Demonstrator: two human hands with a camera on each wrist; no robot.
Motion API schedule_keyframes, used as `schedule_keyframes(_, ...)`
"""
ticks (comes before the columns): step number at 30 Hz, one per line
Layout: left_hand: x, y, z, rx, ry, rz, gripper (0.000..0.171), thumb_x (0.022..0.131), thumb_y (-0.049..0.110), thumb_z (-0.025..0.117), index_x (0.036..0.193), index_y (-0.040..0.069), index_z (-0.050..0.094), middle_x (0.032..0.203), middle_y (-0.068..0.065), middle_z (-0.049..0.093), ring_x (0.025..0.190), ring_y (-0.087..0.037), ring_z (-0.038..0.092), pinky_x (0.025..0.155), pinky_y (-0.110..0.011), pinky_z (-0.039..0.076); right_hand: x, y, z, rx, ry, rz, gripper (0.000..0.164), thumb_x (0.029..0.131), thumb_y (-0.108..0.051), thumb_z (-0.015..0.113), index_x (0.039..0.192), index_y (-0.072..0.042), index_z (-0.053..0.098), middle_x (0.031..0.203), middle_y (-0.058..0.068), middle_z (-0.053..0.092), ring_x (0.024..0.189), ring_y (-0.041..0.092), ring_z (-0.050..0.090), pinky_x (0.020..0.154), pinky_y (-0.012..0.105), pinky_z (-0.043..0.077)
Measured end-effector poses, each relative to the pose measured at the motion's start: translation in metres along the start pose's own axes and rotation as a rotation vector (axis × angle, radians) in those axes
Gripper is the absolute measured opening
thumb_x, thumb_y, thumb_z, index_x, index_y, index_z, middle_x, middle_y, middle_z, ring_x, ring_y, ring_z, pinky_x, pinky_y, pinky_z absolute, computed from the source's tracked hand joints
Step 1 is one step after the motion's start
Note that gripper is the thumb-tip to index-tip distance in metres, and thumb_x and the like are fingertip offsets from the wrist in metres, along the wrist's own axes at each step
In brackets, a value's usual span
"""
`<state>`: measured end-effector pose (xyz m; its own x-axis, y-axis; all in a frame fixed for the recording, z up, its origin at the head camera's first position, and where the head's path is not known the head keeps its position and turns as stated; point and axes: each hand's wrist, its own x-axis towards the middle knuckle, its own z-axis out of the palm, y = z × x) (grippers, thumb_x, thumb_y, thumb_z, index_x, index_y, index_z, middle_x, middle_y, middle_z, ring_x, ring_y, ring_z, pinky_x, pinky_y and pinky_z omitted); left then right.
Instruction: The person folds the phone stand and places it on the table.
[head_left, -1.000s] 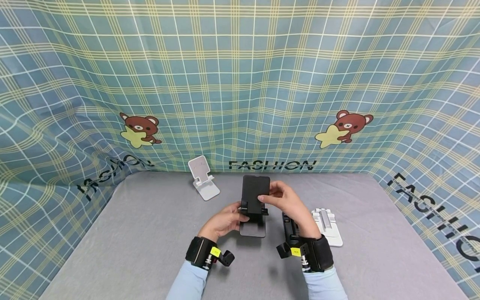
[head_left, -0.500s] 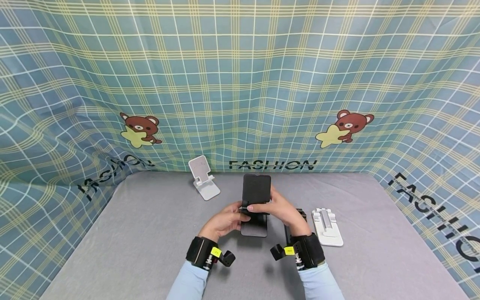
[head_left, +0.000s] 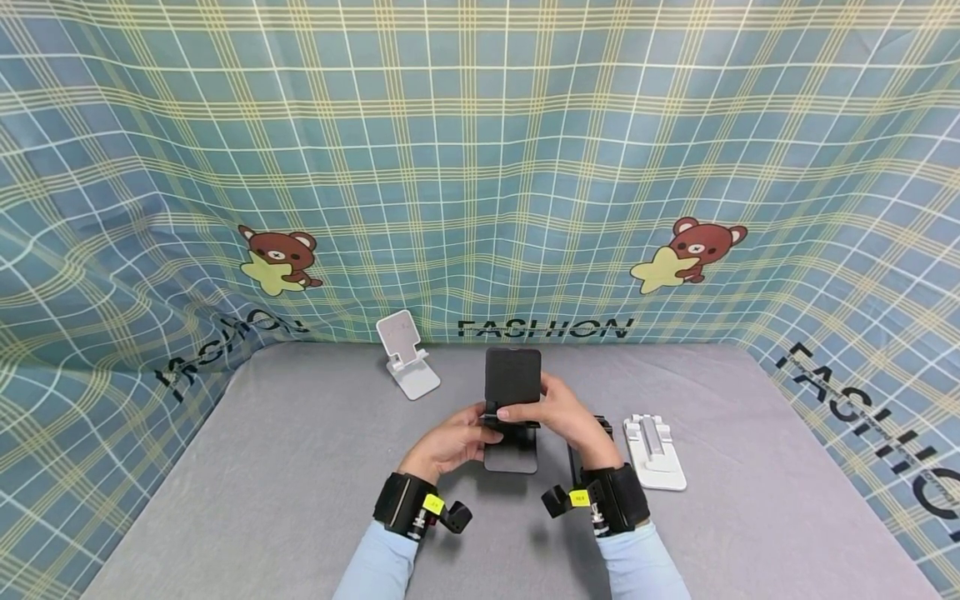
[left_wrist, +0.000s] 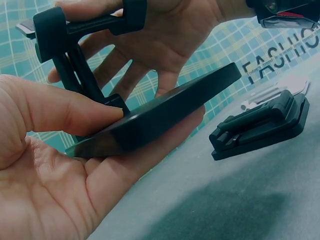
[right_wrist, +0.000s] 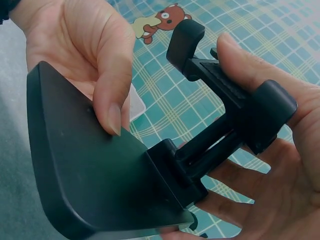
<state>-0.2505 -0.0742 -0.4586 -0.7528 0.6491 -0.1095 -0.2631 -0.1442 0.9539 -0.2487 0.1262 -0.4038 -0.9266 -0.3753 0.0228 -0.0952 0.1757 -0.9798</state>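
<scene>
Over the middle of the table, both hands hold a black folding phone stand (head_left: 513,375), its upper plate raised above its base. My left hand (head_left: 447,442) pinches the base from the left; in the left wrist view its thumb lies on top of the base (left_wrist: 165,117) and its fingers beneath. From the right, my right hand (head_left: 564,419) grips the upper part, its thumb across the front at the lip and the other fingers behind the plate. The right wrist view shows the twin-rod arm (right_wrist: 207,150) extending between the base and the hooked holder (right_wrist: 225,92).
A second black phone stand (left_wrist: 265,122) lies folded on the grey table (head_left: 300,467), partly hidden by the right forearm in the head view. Beside it is a folded white stand (head_left: 660,458). An unfolded white stand (head_left: 405,354) stands back left. A plaid curtain (head_left: 480,167) surrounds the table.
The right hand has shifted left and its thumb slid from the plate's face down to the lip, fingers now behind the plate. The left hand keeps its pinch on the base.
</scene>
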Motion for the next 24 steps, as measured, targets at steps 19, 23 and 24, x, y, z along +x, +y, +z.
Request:
schedule_keyframes(19,-0.002,0.004,0.003,-0.030,-0.046,0.033,0.061,0.089,-0.007,0.044,0.145,-0.003,0.020,0.101,0.002,0.062,0.076,-0.008,0.064,0.059,-0.024,0.051,0.009,0.005,0.017,-0.069,0.293,-0.032,0.037,0.075,-0.017,0.080,0.108,-0.007,0.066,0.103,0.011,0.065,0.095,0.021,0.055,0.082,0.032,0.044)
schedule_keyframes(23,-0.002,0.005,0.006,-0.038,-0.060,0.035,0.062,0.089,-0.009,0.042,0.146,-0.003,0.018,0.097,0.002,0.064,0.075,-0.008,0.065,0.059,-0.024,0.052,0.012,0.008,0.021,-0.063,0.372,-0.044,0.035,0.075,-0.015,0.080,0.107,-0.008,0.068,0.105,0.010,0.068,0.098,0.021,0.057,0.083,0.031,0.043)
schedule_keyframes(24,-0.002,0.005,0.007,-0.039,-0.063,0.035,0.062,0.089,-0.009,0.042,0.146,-0.003,0.017,0.097,0.001,0.064,0.075,-0.008,0.065,0.058,-0.024,0.052,0.013,0.009,0.021,-0.058,0.385,-0.044,0.035,0.075,-0.015,0.080,0.108,-0.008,0.069,0.106,0.010,0.068,0.098,0.021,0.057,0.083,0.031,0.043)
